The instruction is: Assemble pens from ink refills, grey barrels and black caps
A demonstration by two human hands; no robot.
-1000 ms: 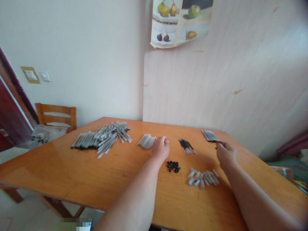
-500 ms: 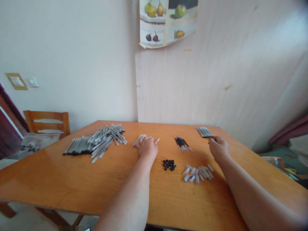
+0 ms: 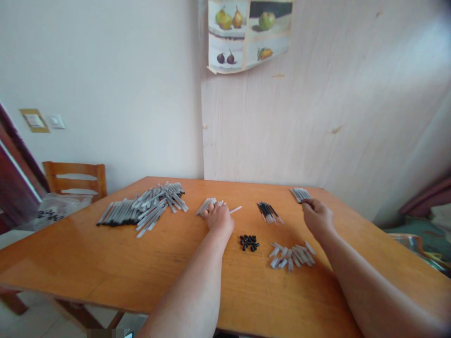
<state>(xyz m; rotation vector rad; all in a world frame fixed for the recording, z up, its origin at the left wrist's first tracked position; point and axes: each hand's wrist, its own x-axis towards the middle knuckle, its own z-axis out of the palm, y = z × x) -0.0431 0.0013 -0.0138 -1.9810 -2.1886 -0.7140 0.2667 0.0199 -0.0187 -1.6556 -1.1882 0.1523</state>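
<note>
My left hand [image 3: 219, 219] is closed over a small pile of white pen barrels [image 3: 204, 206] in the middle of the table. A single white pen barrel [image 3: 236, 209] sticks out past its right side; the fingertips are partly hidden. My right hand [image 3: 318, 216] has its fingers pinched together at the near end of a neat row of grey-white pens with dark ends [image 3: 299, 194]. What lies between those fingers, if anything, is hidden. Between the hands are thin black-and-white pen refills [image 3: 269, 212], small black caps [image 3: 249, 242] and translucent pieces [image 3: 291, 256].
At the left of the wooden table [image 3: 183, 267] lies a large heap of grey-white pens with dark ends [image 3: 151, 206]. Beyond the left edge stand a wooden chair [image 3: 75, 176] and a clear plastic bag [image 3: 56, 206]. A fruit poster [image 3: 246, 35] hangs on the wall behind.
The pen barrel at my left hand sticks out farther to the right. My right hand stays by the row of pens, its fingers slightly lower. The view has shifted a little.
</note>
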